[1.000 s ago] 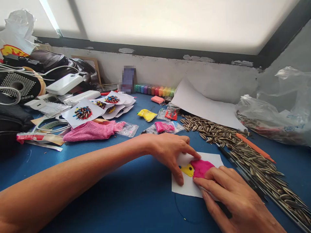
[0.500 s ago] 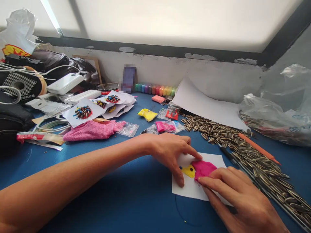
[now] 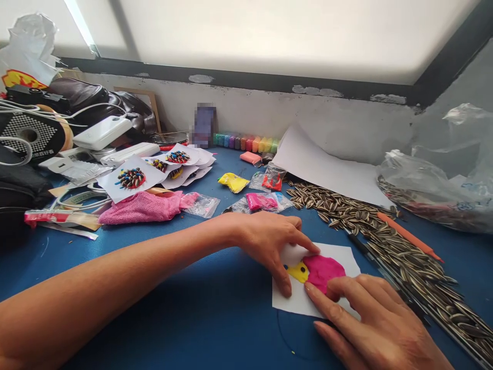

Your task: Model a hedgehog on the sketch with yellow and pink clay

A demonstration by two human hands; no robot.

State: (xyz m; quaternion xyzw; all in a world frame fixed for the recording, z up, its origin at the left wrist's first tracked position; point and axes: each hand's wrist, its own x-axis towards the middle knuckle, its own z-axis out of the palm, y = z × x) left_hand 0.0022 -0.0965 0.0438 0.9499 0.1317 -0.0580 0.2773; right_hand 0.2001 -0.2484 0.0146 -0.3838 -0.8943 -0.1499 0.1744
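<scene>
A white sheet of paper (image 3: pixel 292 302) lies on the blue table, bearing a flattened patch of magenta clay (image 3: pixel 325 270) joined to a yellow clay piece (image 3: pixel 297 272) with a dark dot. My left hand (image 3: pixel 271 239) holds the paper down, thumb and index finger spread on its left part and upper edge, nothing gripped. My right hand (image 3: pixel 375 313) is over the lower right of the sheet. Its index fingertip touches the lower edge of the clay where magenta meets yellow; its fingers are apart and the thumb is off the clay.
Sunflower seeds (image 3: pixel 416 272) spread along the right, with a black pen (image 3: pixel 360 244) and an orange stick (image 3: pixel 410 236) among them. Behind lie bagged magenta clay (image 3: pixel 262 201), yellow clay (image 3: pixel 233 182) and a pink cloth (image 3: pixel 140 208). Finished seed pictures (image 3: pixel 131 178) sit at left.
My right hand's index finger has shifted slightly left along the clay's lower edge, and its thumb has come away from it. The left hand stays in place.
</scene>
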